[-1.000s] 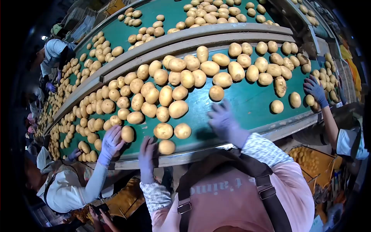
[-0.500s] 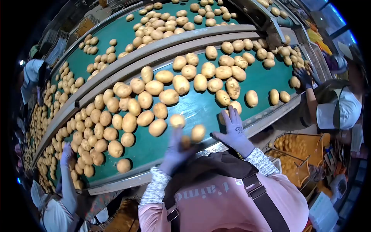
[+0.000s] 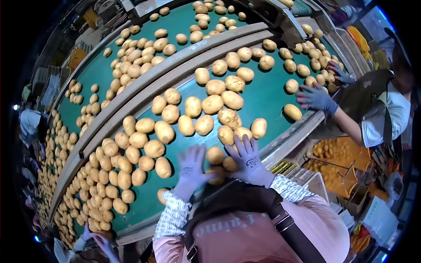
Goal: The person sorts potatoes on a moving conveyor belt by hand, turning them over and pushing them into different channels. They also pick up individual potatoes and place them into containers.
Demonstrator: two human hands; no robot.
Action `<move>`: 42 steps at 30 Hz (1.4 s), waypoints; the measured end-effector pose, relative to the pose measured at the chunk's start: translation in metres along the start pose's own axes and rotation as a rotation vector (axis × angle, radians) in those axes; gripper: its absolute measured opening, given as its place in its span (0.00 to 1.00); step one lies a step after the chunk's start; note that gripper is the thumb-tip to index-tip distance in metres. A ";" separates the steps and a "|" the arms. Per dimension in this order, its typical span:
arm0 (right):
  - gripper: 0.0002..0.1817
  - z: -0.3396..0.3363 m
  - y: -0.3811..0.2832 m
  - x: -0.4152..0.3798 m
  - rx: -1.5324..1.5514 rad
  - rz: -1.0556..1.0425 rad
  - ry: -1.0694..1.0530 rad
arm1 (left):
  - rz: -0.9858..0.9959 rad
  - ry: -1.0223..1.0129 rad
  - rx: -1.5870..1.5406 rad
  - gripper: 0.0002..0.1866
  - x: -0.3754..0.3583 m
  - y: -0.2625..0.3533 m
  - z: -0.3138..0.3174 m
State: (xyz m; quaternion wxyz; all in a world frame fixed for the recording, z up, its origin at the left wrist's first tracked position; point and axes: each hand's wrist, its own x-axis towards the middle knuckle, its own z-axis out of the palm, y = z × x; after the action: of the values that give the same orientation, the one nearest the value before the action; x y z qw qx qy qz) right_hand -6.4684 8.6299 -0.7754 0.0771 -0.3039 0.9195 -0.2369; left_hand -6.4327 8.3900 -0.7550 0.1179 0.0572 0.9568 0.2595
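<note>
In the head view, my left hand [image 3: 192, 170], in a pale lilac glove, is over the near edge of the green conveyor belt [image 3: 169, 179] with its fingers spread and slightly blurred. My right hand [image 3: 251, 164], in a matching glove, lies with fingers stretched beside several potatoes. Between my hands sit a potato [image 3: 215, 155] and a second potato [image 3: 230, 164]; another one [image 3: 215, 174], close to my left hand, is smeared by motion. Just beyond my right fingertips rest a potato [image 3: 226, 135] and a larger potato [image 3: 258, 128]. Neither hand grasps anything.
A metal divider [image 3: 175, 59] splits the belt lengthwise. At right, a co-worker's gloved hand [image 3: 318, 98] reaches over the belt. Another person's hands [image 3: 94, 239] show at lower left. An orange sack of potatoes [image 3: 333, 168] stands below the belt at right.
Potatoes on the near belt have shifted left in view. My left hand is more spread, and my right hand has moved slightly down and left. The co-worker's hand at right reaches further in.
</note>
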 end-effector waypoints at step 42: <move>0.32 -0.061 0.220 0.023 -0.170 -0.341 -0.175 | -0.309 0.347 -0.362 0.60 0.153 0.117 0.134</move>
State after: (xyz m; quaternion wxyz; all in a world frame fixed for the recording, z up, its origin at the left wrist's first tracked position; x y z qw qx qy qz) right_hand -6.6192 8.7944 -0.8285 0.0897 -0.4800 0.8612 -0.1407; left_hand -6.5404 8.5811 -0.8372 -0.0009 -0.1563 0.8982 0.4109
